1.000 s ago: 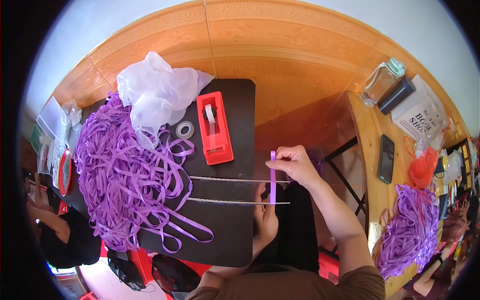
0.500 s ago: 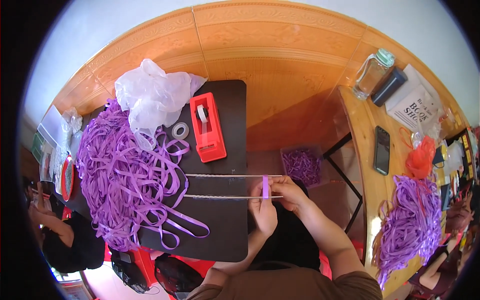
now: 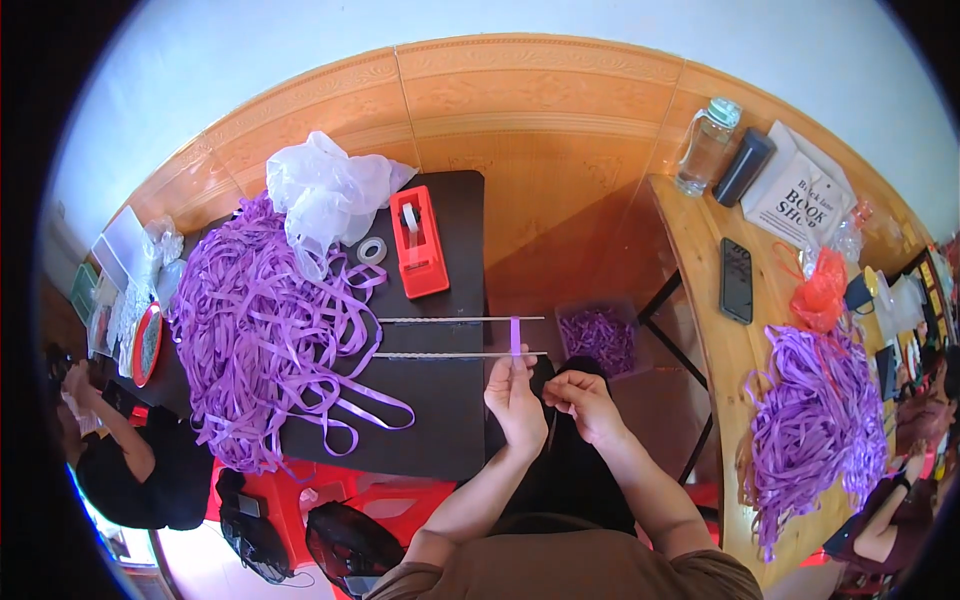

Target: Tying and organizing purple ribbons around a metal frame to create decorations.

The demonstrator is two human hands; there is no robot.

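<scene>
Two thin metal rods [image 3: 460, 355] reach out past the right edge of the dark table [image 3: 440, 420]. A short purple ribbon band [image 3: 515, 335] spans the gap between them near their tips. My left hand [image 3: 519, 405] pinches this band at the nearer rod, thumb and fingertips together. Just to the right and apart from the rods is my right hand [image 3: 588, 405], its fingers curled in a pinch; whatever lies between them is too small to make out. A big heap of purple ribbon [image 3: 250, 340] covers the table's left part, with loose loops reaching toward the rods.
A red tape dispenser [image 3: 421, 250], a tape roll [image 3: 371, 250] and a white plastic bag [image 3: 335, 195] lie behind the rods. Below stands a bin [image 3: 630, 370] of purple scraps. The wooden table [image 3: 715, 400] at right bears a phone [image 3: 736, 280], a bottle [image 3: 705, 150] and more ribbon [image 3: 810, 430].
My right hand has come away from the ribbon band and the rods, moving down toward me. The left hand still pinches the band, now at the nearer rod. The whole view has shifted slightly.
</scene>
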